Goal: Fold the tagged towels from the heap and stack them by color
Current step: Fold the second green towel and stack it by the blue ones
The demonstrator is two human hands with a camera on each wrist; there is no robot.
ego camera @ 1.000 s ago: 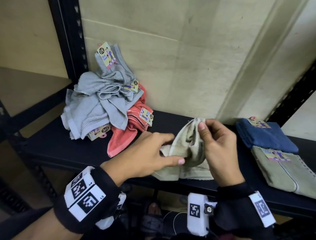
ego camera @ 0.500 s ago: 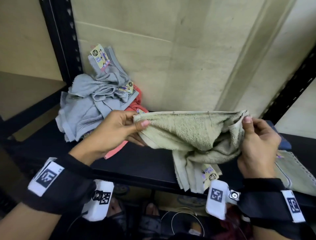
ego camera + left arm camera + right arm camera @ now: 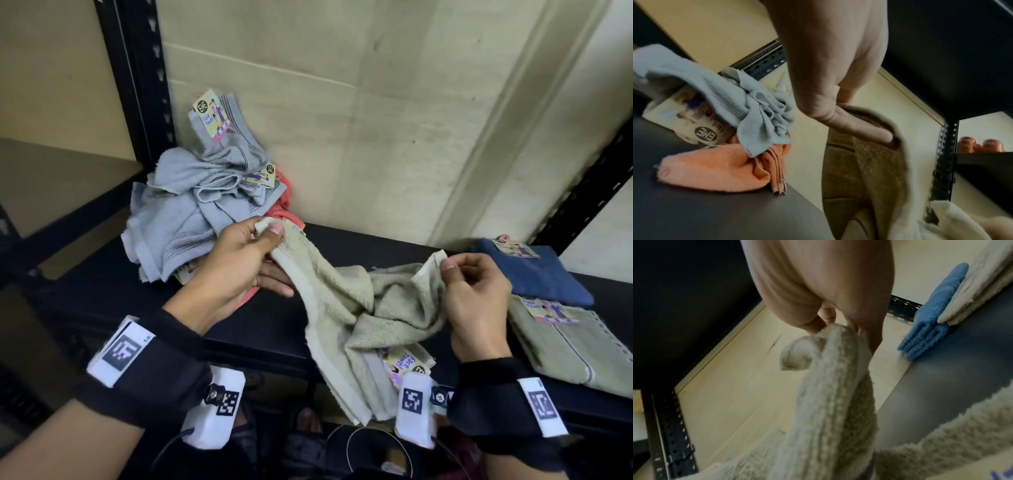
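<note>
The person is at the opening-out step on one pale green terry towel (image 3: 346, 308): it has to be spread flat before any fold can be made. The left hand (image 3: 233, 267) pinches one corner between thumb and fingers (image 3: 274, 230), held up just in front of the heap of crumpled grey and coral towels (image 3: 191, 219). The right hand (image 3: 476, 301) pinches another corner, with its fingers (image 3: 448, 265) curled round the hem. Between the two grips the cloth sags in a bunch over the front edge of the black shelf (image 3: 359, 243), and its paper tag (image 3: 404, 365) hangs low.

The next move probably calls for drawing the hands apart until the top edge is taut, then laying the towel flat. Its likely destination is the folded pale green towel (image 3: 575, 346) at the right, just in front of the folded blue towel (image 3: 534, 274).
</note>
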